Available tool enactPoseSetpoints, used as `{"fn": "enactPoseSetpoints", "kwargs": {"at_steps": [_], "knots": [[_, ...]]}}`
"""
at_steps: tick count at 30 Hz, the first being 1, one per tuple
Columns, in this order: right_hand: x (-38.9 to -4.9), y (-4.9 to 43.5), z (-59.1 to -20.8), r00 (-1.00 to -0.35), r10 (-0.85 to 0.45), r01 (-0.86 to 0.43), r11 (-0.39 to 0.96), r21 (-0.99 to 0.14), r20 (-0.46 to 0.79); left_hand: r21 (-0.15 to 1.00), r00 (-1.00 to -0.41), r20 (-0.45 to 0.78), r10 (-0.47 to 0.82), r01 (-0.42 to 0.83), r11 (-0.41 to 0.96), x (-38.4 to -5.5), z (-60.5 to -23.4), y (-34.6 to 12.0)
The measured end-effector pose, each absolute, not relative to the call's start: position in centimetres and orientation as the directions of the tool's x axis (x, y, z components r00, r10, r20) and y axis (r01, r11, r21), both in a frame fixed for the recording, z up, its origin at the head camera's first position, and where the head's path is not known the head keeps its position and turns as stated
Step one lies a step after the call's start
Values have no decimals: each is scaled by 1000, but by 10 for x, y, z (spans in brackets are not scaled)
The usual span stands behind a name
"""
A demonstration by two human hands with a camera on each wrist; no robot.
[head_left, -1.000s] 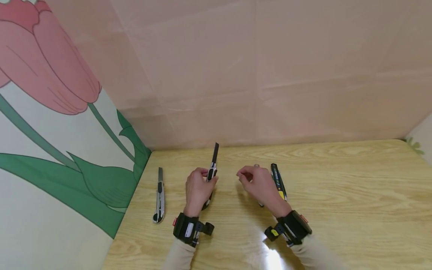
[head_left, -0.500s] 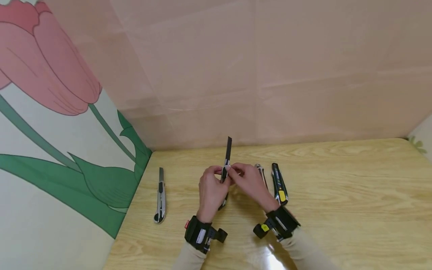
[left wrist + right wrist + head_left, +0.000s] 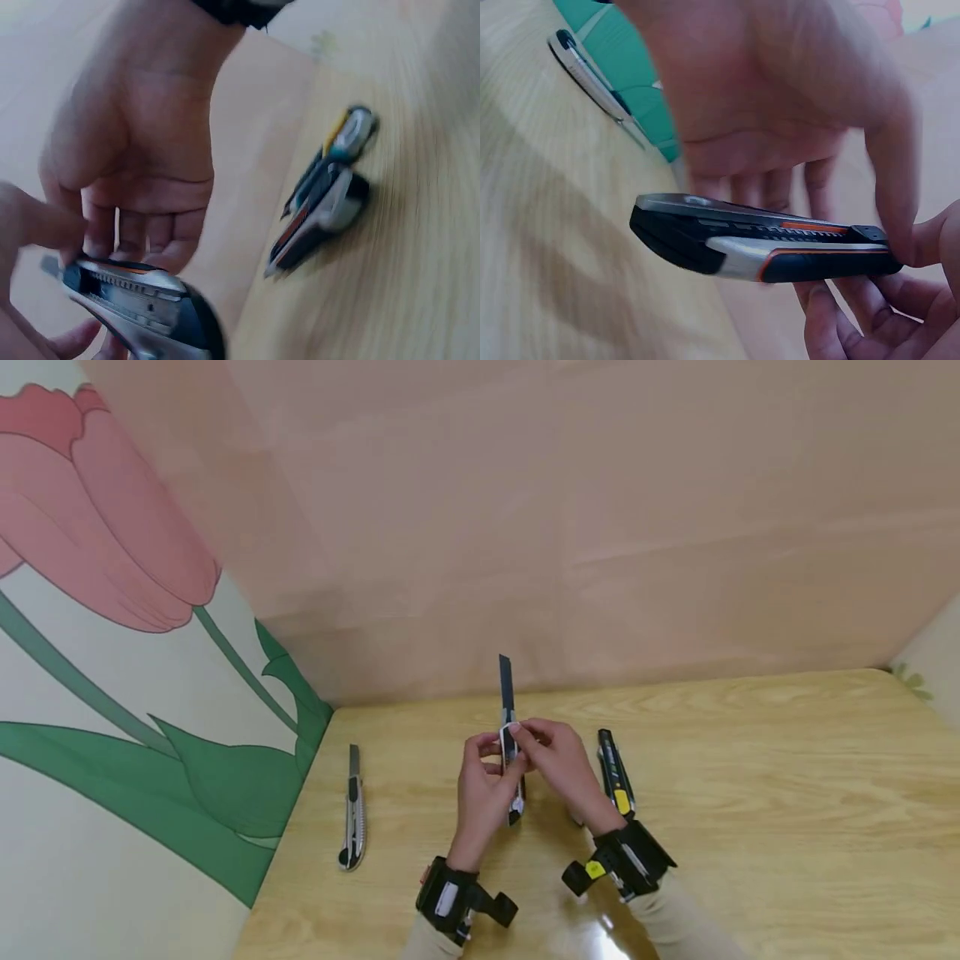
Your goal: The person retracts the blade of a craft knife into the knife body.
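A snap-off utility knife point(image 3: 507, 685) with a long dark blade extended points away from me, raised above the table. My left hand point(image 3: 485, 797) grips its body between thumb and fingers. From the right, my right hand point(image 3: 566, 766) meets the same knife, its thumb on the slider area and fingers curled beside it. The right wrist view shows the knife's black and silver handle point(image 3: 810, 259) with orange trim. Both hands cover part of the handle in the head view.
A silver utility knife point(image 3: 355, 827), blade out, lies at the table's left. Right of the hands lies a black and yellow utility knife point(image 3: 617, 777). Beside it, a silver and black utility knife point(image 3: 322, 214) is mostly hidden by my right hand in the head view.
My left hand has carried the knife rightward, and my right hand has moved left onto it. The blade remains extended. The head view has shifted slightly.
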State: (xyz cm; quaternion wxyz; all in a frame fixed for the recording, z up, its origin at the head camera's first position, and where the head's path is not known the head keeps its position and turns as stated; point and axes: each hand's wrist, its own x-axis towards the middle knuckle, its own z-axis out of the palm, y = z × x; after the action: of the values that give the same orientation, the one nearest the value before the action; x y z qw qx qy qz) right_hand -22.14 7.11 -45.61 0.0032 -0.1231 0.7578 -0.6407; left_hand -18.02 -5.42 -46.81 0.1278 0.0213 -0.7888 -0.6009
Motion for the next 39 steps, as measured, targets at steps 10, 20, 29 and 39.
{"fn": "enactPoseSetpoints", "kwargs": {"at_steps": [10,20,29,39], "knots": [[-217,74,-437,-964,-172,-235,204,-950,201,948,-959,-81,270,-158,-277,-180,-467,-64],[-199,78,-396,-945,-293,-169,56,-984,146,949,-976,69,208,-1,-317,-190,-472,-52],[-201,78,-400,-941,-325,-102,13,-995,92,938,-975,120,187,50,-344,-194,-471,-41],[-210,75,-432,-924,-378,-60,8,-998,52,969,-978,116,171,74,-235,-191,-472,-36]]}}
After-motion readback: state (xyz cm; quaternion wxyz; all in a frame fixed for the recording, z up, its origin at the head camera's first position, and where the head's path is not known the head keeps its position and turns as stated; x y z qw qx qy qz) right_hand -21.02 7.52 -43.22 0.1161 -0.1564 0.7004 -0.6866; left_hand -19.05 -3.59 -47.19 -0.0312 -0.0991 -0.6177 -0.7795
